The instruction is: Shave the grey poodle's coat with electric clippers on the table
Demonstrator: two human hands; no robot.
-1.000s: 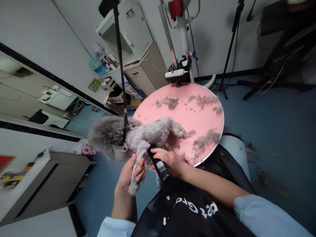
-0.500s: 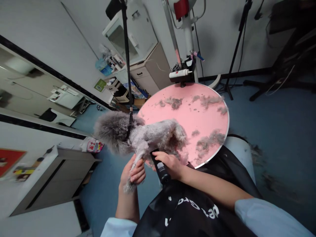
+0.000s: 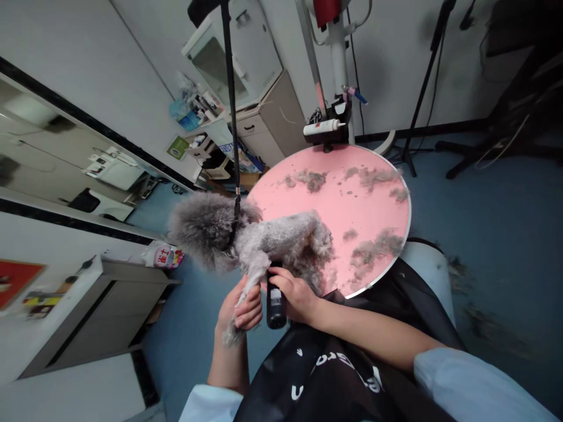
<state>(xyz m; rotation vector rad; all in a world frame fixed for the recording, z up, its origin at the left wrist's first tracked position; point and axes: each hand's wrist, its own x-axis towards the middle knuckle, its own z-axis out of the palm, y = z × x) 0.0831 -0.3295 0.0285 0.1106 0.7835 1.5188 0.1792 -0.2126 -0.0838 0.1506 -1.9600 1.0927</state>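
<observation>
A grey curly-coated dog [image 3: 281, 234] stands on a round pink grooming table [image 3: 334, 205], its fluffy head to the left and its body clipped short. My left hand [image 3: 241, 305] is closed around the dog's outstretched front leg [image 3: 257, 272], with the furry paw hanging below my fingers. In my right hand [image 3: 294, 293] is a black hair clipper [image 3: 276, 305], held nearly upright. The clipper's top end is at the dog's chest and upper leg, its blade hidden there. A black grooming loop [image 3: 236, 217] circles the dog's neck.
Clumps of cut hair [image 3: 373, 249] lie on the table. The loop's strap [image 3: 231, 88] runs upward. A white bottle [image 3: 324, 127] rests in a holder at the far rim. A low cabinet [image 3: 88, 316] stands left, and a black stand [image 3: 422, 99] at back right.
My right hand has turned the clipper more upright and shifted it slightly left, closer to the held leg. My left hand keeps its hold on the leg, moved slightly right.
</observation>
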